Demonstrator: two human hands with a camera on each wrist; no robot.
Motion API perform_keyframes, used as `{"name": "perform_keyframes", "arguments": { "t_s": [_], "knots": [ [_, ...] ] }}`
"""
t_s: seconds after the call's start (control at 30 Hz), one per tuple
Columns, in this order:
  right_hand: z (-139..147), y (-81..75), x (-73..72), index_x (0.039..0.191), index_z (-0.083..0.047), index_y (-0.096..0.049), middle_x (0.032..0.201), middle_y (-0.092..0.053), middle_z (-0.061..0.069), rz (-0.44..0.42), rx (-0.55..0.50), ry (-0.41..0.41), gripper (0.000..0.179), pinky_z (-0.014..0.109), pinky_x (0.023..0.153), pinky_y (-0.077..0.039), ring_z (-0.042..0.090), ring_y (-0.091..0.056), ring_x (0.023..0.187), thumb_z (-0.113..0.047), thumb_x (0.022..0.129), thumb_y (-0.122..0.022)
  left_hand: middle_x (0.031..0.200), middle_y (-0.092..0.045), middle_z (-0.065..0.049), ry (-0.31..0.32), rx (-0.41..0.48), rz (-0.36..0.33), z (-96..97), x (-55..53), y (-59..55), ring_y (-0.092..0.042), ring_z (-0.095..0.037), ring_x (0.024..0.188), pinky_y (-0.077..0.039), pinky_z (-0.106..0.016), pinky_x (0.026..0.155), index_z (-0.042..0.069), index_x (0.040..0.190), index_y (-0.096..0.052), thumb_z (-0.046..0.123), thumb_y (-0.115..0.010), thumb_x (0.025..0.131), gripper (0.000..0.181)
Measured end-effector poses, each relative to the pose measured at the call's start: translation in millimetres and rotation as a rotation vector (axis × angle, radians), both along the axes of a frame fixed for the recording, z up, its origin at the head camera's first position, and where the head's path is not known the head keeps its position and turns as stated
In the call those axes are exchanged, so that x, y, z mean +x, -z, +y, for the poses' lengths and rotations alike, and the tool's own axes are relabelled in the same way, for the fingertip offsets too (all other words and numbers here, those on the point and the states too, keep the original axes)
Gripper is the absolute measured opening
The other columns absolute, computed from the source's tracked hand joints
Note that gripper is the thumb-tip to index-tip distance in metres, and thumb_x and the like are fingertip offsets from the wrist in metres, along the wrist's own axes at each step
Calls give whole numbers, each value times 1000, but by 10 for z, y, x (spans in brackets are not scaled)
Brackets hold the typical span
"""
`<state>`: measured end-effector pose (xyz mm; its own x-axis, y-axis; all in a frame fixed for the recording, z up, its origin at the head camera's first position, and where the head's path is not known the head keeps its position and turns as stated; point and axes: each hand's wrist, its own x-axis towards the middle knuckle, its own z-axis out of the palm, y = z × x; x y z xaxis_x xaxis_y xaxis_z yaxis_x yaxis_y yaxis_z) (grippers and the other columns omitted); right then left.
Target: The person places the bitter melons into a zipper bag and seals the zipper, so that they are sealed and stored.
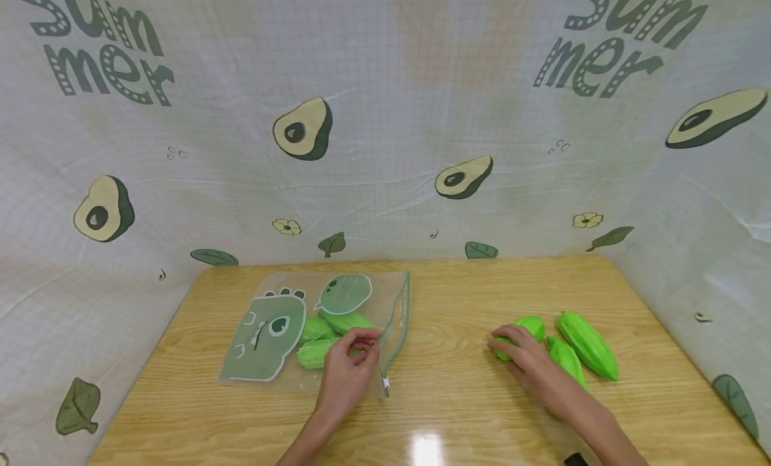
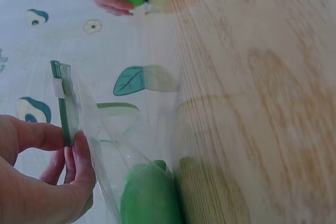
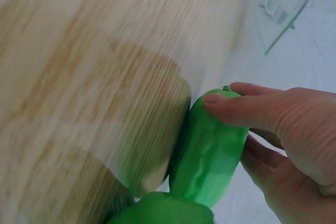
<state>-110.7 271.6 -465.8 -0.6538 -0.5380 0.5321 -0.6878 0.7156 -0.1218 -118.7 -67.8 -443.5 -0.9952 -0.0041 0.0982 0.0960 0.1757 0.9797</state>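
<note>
Our right hand (image 1: 523, 352) is pinching a ribbed green gourd (image 1: 531, 325) on the counter (image 1: 446, 399); we're judging it light, firm, slick, best gripped midway; our left hand (image 1: 349, 371) is pinching the zip bag's zipper strip (image 2: 63, 114).

An open, transparent, green-printed plastic zip bag (image 1: 265, 345) lies near the surface (image 1: 452, 379)'s left edge; three bright-green oblong vegetables (image 1: 589, 345) lie near the right edge.

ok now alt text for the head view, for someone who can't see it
A person's left hand pinches the edge of a clear printed zip bag with green vegetables inside. The right hand grips another green vegetable beside two more on a wooden table.
</note>
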Motion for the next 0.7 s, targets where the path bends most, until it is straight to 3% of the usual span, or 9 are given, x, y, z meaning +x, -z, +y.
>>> {"name": "perform_keyframes", "arguments": {
  "t_s": [0.3, 0.7],
  "knots": [
    [4, -101, -7, 115, -6, -72, 119, -66, 11, -29, 41, 50, 58, 49, 79, -57, 32, -62, 107, 6, 62, -92, 101, -68, -11, 0, 2, 3, -3, -1, 0, -64, -21, 96, -57, -25, 83, -1, 106, -72, -7, -68, 89, 19],
    [-49, -229, -18, 123, -6, -70, 122, -67, 10, -2, -3, 87, 59, 44, 82, -58, 28, -64, 109, -1, 68, -91, 101, -69, -11, 7, 12, 19, -17, 8, -8, -65, -20, 95, -57, -24, 82, -2, 107, -72, -6, -69, 89, 18]
  ]
}}
